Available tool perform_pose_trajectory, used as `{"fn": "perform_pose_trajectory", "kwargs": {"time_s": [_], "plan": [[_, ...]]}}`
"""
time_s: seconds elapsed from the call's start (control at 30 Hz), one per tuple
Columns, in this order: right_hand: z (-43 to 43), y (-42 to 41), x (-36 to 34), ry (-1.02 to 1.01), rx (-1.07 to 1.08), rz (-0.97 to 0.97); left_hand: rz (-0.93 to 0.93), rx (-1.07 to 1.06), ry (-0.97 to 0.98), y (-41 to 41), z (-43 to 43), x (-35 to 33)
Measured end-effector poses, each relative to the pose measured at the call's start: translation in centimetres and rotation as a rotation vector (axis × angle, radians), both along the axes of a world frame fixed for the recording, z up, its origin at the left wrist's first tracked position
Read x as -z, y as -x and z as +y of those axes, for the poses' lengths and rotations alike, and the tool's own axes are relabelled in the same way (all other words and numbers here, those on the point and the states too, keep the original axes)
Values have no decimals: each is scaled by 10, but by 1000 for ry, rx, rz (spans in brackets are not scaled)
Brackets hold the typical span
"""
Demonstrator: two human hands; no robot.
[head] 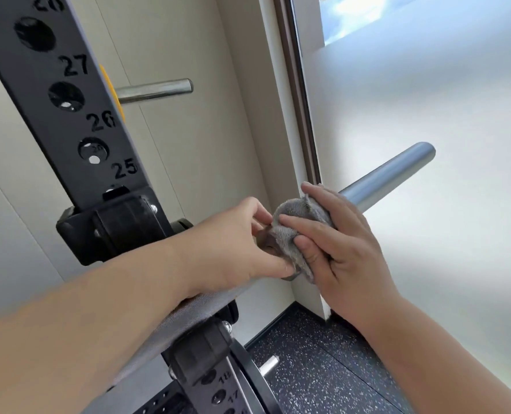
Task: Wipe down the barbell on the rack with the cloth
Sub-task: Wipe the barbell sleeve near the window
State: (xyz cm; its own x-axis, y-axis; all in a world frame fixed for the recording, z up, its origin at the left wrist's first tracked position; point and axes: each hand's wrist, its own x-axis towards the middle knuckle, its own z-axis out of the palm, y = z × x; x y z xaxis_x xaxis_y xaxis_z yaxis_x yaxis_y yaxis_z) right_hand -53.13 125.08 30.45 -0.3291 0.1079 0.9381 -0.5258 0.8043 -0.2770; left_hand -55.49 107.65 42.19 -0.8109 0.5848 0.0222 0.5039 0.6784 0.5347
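Observation:
The barbell runs from lower left to upper right, and its bare steel sleeve [388,176] sticks out past my hands. A grey cloth [296,222] is wrapped round the bar at the inner end of the sleeve. My right hand [338,246] grips the cloth round the bar, thumb across the top. My left hand [236,246] pinches the cloth's left edge with thumb and fingers. My left forearm hides part of the knurled shaft [194,312].
The black rack upright [78,115] with numbered holes stands at the left, its J-hook [113,228] just left of my left hand. A steel storage peg [155,90] juts out above. A frosted glass panel [427,115] is close on the right. Speckled floor [323,369] lies below.

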Motion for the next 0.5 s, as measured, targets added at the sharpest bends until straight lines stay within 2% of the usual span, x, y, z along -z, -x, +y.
{"fn": "perform_pose_trajectory", "kwargs": {"time_s": [0.1, 0.23, 0.4, 0.5], "plan": [[-2, -2, -4, 93, -31, -4, -106, -6, -82, -1, -5, 3], [-8, -1, -21, 310, -54, -26, -46, -37, -82, 3, -1, 13], [1, 8, -5, 318, -70, -74, -23, -20, 5, 5, -3, 13], [28, 18, 4, 321, 22, -94, 35, -15, 98, 2, 0, 12]]}}
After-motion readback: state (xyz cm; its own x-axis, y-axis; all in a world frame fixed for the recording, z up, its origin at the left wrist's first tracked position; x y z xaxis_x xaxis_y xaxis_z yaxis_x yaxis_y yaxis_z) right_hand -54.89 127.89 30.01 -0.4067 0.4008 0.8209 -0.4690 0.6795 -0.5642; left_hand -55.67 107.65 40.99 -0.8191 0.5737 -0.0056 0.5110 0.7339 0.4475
